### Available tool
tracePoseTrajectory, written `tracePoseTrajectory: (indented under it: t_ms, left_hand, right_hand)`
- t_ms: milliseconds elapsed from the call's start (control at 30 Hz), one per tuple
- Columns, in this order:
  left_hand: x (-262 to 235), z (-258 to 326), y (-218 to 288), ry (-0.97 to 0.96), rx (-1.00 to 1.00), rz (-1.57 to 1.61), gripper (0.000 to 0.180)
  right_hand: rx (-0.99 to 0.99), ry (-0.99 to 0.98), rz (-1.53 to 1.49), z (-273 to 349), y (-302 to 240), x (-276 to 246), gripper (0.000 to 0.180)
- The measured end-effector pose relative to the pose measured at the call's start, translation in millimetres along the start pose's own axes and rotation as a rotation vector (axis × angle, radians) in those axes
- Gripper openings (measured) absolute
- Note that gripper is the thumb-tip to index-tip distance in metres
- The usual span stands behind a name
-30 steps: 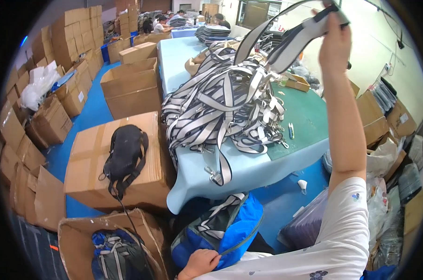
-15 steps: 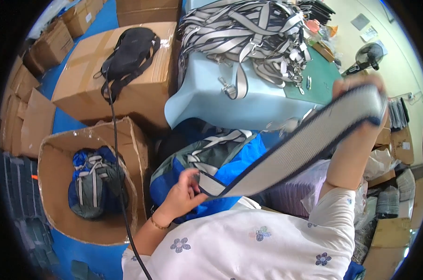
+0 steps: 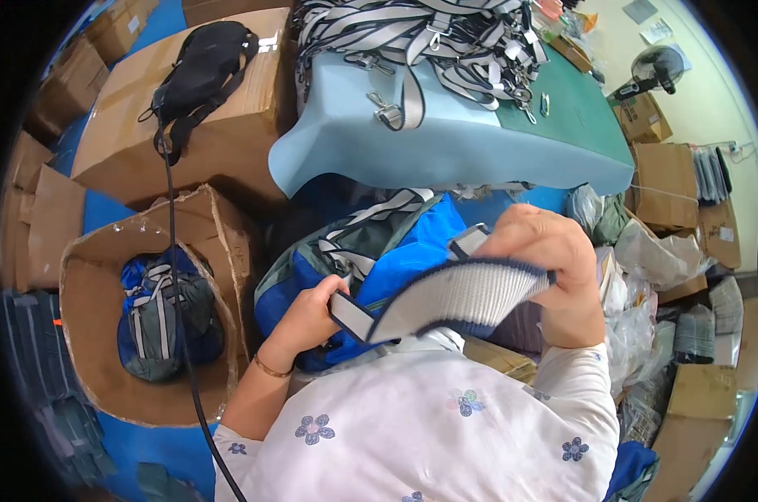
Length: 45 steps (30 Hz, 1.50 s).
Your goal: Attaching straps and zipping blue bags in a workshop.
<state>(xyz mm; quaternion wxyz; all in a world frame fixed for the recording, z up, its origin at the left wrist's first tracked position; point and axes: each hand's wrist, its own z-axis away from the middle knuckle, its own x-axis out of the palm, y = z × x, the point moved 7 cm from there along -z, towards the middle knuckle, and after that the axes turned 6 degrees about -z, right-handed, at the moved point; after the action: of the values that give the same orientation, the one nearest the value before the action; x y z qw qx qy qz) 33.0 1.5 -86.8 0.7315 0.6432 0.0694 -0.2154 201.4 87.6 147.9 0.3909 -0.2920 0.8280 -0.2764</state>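
Observation:
A wide light-grey strap (image 3: 458, 301) with dark navy edges is stretched between my two hands in front of my body. My left hand (image 3: 306, 325) pinches its narrow end, fingers closed. Higher up and to the right, my right hand (image 3: 555, 251) is closed round the other part, partly blurred; a short end of webbing (image 3: 469, 241) sticks out beside its fingers. The strap bows upward between the hands. Just beyond it lies a blue and grey-green bag (image 3: 421, 255) with grey straps, partly hidden by my left hand and the strap.
An open carton (image 3: 82, 335) at left holds another blue-grey bag (image 3: 157, 330). Behind it, a black backpack (image 3: 203, 75) lies on a closed carton (image 3: 111, 125). Many strap pieces (image 3: 463, 42) with metal hooks cover the table (image 3: 329, 125). A black cable (image 3: 178, 293) hangs across the left; plastic bags (image 3: 630, 335) crowd the right.
My right hand has come down and inward, nearer my left hand. The strap, long and taut before, is now a shorter curved span. The view has shifted slightly.

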Motion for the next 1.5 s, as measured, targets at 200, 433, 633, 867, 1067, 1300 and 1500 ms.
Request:
tracePoseTrajectory:
  t_ms: [200, 433, 633, 867, 1067, 1300, 1500]
  left_hand:
    - [2, -18, 17, -0.226, -0.051, -0.137, 0.033]
    - [9, -16, 45, -0.509, 0.118, -0.344, 0.031]
    - [-25, -10, 60, 0.303, 0.195, -0.285, 0.018]
    - [-54, 15, 57, 0.718, 0.029, -0.518, 0.015]
    - [-27, 30, 86, 0.607, 0.483, -0.616, 0.020]
    - [-37, 34, 80, 0.539, 0.380, -0.615, 0.020]
    - [-62, 32, 46, 0.548, 0.168, -0.544, 0.028]
  right_hand:
    - [-0.030, 0.316, -0.076, 34, 19, 11, 0.025]
    - [0.162, 0.473, 0.223, 73, 25, 30, 0.023]
    - [-0.222, 0.469, -0.114, 83, 4, 50, 0.016]
    - [0.092, -0.084, -0.069, 66, 54, 114, 0.025]
    - [0.470, -0.046, -0.299, 79, 153, 132, 0.025]
    - [0.756, 0.178, 0.178, 72, 225, 138, 0.030]
    - [0.630, -0.045, 0.298, 118, 139, 118, 0.023]
